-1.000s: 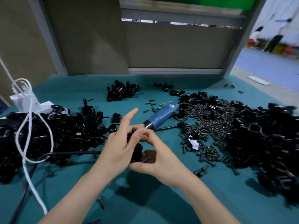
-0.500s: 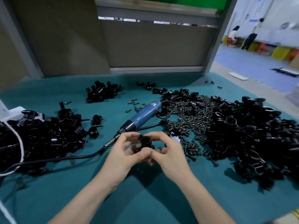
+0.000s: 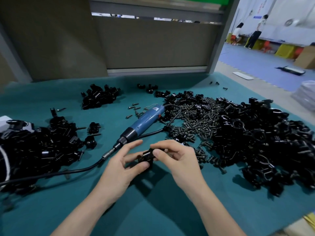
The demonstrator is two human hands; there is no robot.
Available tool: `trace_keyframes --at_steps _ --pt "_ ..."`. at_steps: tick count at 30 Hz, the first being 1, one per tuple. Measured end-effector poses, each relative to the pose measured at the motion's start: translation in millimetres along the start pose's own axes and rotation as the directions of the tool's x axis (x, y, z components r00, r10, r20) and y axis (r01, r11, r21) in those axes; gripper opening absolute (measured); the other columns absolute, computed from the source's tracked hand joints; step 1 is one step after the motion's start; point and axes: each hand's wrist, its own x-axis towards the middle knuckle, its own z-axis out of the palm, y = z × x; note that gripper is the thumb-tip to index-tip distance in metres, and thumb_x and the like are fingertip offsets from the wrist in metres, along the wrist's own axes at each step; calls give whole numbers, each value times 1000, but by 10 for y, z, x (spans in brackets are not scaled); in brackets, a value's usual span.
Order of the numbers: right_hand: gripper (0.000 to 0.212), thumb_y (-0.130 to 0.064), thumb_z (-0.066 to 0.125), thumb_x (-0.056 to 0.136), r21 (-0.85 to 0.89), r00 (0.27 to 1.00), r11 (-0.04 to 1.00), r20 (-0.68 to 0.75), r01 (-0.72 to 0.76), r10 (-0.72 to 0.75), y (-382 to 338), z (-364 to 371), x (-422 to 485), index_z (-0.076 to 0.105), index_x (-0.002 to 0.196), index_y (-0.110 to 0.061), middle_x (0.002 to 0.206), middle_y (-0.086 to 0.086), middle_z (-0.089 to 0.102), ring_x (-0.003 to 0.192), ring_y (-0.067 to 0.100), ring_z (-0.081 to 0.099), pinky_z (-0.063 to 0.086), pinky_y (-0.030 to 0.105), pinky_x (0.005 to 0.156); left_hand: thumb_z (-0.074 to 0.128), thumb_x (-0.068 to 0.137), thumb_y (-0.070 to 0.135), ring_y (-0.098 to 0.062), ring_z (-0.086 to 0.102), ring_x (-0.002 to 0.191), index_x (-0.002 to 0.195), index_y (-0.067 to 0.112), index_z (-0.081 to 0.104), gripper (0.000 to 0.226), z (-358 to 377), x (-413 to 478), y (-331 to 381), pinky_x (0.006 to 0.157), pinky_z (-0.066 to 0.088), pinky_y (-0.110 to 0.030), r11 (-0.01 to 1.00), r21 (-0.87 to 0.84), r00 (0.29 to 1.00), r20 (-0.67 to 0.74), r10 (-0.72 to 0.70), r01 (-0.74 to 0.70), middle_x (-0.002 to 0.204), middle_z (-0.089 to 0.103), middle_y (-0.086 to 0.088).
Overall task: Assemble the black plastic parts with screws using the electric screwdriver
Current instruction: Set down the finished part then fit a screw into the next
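A small black plastic part (image 3: pixel 147 157) sits just below the centre of the frame, raised a little above the teal table cover (image 3: pixel 153 212) and held between both bare hands. The left hand (image 3: pixel 119 169) pinches its lower side with thumb and curled fingers, forefinger stretched out above. The right hand (image 3: pixel 178 161) grips its top between thumb and bent fingers. Just above the left hand, an electric screwdriver (image 3: pixel 144 120) with a blue body lies untouched on the cover, its metal bit pointing to the lower left. A black cord (image 3: pixel 68 172) runs across the cover to the left edge of the frame. To the right of the tool a dense spread of dark screws (image 3: pixel 192 120) covers the cloth, merging at far right into a large heap of black parts (image 3: pixel 265 143). A second large heap (image 3: pixel 39 149) fills the left side, and a smaller heap (image 3: pixel 98 97) lies at upper centre-left, with a few loose screws (image 3: pixel 134 108) near the screwdriver's rear end. A grey partition (image 3: pixel 153 45) closes off the back of the table. At upper right, two people (image 3: pixel 254 33) are visible far off on a blue floor beside yellow bins and a cardboard box (image 3: pixel 306 57).
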Motion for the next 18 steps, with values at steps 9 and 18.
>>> trace_keyframes --at_steps 9,18 --pt "22 -25 76 81 -282 999 960 -45 1 -14 98 1 15 69 77 -45 82 -19 70 80 5 63 49 21 77 73 63 14 -9 70 96 107 14 70 43 -57 23 -24 76 51 -12 999 -46 999 -38 -27 26 99 75 0" --pt "6 -30 69 84 -323 993 941 -32 98 -114 106 38 2 73 86 -33 86 -21 70 89 5 65 48 18 79 75 62 13 -11 68 104 107 15 70 45 -47 13 -15 80 51 -14 998 -67 1000 10 -14 15 107 74 1"
